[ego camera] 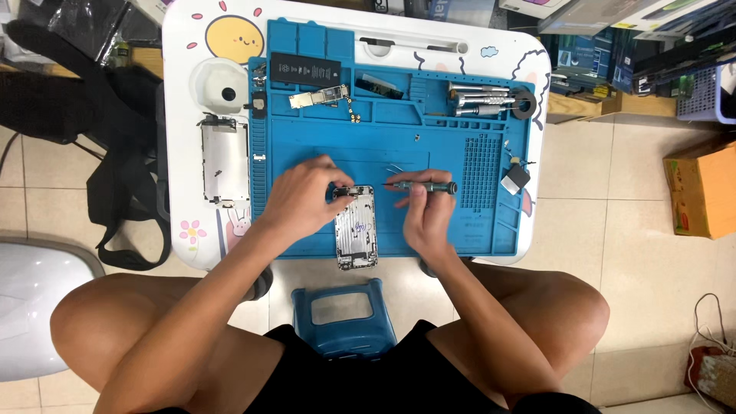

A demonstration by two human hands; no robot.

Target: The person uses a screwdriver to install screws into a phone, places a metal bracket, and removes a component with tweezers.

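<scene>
On the small white table (178, 115), a blue repair mat (460, 230) covers most of the top. At the mat's near edge lies an opened phone housing (357, 230), long axis pointing toward the seated person, inner metal side up.

Left hand (303, 198): fingers curled, tips pressed on the housing's top left corner. Whether anything small is pinched there, I cannot tell.

Right hand (428, 215): thumb and fingers pinch a slim dark screwdriver (425, 186), held almost level, tip pointing left toward the housing's top edge, just beside it.

Upper mat compartments: a black rectangular battery (304, 69) with a pale label; below and right of it a narrow circuit board (322, 96); at far right a row of silvery tool handles (481, 100) beside a black ring. A small black-and-white block (515, 178) sits at the mat's right edge.

Left of the mat: a detached screen assembly (225, 162), metal backing up, and above it a white round-cornered holder (221, 86).

Table surface: printed yellow sun face (234, 40) at the far left corner, pink flower at the near left.

Floor: orange-brown cardboard box (701, 192) at right, stacked blue and white cartons (613, 31) behind the table, blue stool (343, 316) between the person's knees.
</scene>
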